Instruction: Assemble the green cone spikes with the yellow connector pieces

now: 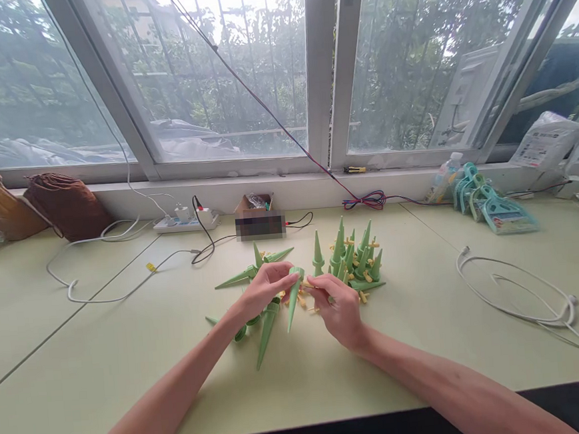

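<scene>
My left hand (268, 289) is closed round the wide end of a green plastic watering spike (293, 305), whose point hangs downward. Between the fingertips of my right hand (339, 310) is a small yellow valve (305, 284), held against the side of the spike near its top. Loose green spikes (267, 336) lie around and below my left hand, partly hidden by it. Beneath the hands, a few yellow valves (302, 301) show on the table. Beyond my right hand stands a cluster of green spikes (339, 243), points up, many with yellow valves in their sides.
On the pale table (130, 363), a power strip (204, 218), a small cardboard box (263, 204) and cables sit toward the window. Teal-handled packs (507, 213) and a bottle (449, 167) stand back right. A coiled white cable (518, 316) lies at right, a brown bag (68, 206) back left.
</scene>
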{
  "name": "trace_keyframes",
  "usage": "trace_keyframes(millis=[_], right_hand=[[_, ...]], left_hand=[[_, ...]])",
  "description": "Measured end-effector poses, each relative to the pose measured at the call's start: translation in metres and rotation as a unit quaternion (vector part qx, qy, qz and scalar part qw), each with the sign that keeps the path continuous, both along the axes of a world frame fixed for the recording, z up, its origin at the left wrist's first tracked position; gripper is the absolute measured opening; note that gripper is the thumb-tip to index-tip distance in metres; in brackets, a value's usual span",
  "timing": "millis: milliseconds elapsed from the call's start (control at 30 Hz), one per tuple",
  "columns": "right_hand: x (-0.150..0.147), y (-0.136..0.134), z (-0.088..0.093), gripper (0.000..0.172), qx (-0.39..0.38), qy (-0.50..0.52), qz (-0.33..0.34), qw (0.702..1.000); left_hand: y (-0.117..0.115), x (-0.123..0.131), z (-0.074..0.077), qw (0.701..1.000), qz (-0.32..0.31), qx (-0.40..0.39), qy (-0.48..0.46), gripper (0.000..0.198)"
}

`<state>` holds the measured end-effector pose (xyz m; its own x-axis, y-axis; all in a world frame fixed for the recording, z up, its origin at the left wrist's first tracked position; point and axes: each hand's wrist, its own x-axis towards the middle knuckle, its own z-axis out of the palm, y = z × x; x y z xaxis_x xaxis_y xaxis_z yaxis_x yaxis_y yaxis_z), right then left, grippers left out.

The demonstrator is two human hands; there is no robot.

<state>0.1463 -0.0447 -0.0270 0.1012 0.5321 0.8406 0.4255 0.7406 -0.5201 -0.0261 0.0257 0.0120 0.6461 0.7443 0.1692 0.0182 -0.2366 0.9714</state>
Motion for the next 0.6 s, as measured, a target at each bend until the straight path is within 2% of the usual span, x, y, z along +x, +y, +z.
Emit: trace_keyframes(millis=[367,600], right_hand=[[-0.0006,0.0003,-0.0001,0.011,0.0,0.019,0.008,1.0],[-0.0004,-0.0013,-0.0011,0.012,-0.07,0.045,0.02,0.996]], left_hand=[[-0.0001,0.0007,-0.0021,1.0,-0.003,0.0,0.003,0.031],[-0.0002,-0.0001,-0.001,1.0,-0.009,0.0,-0.006,0.028]])
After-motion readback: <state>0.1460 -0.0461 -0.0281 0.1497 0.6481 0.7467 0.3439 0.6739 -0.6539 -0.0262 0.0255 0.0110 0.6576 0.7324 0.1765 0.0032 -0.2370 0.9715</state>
